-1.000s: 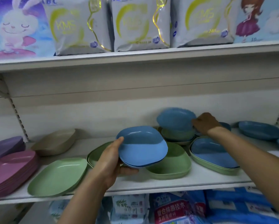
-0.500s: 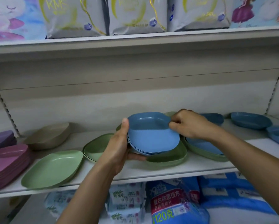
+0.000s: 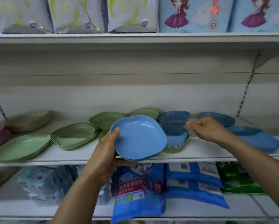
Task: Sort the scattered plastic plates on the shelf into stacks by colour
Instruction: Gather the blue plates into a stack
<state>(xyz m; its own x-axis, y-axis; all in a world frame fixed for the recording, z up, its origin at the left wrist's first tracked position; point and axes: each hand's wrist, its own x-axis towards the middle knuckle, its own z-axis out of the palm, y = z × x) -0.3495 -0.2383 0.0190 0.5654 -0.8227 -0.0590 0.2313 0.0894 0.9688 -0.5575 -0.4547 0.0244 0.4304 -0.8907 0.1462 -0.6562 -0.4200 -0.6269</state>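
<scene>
Left hand (image 3: 106,152) grips the blue stack (image 3: 140,136) by its left edge at the shelf (image 3: 200,147) front, right hand (image 3: 206,128) empty, fingers loose, beside blue plates (image 3: 176,135) nested in green; a one-sided grip may let the stack tip and spill.

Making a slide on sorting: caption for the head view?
Left hand grips a blue plate stack; right hand hovers beside blue plates nested in a green plate.

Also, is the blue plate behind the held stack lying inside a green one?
Inside: the blue plate lies nested in a green plate, whose rim shows beneath it.
</scene>
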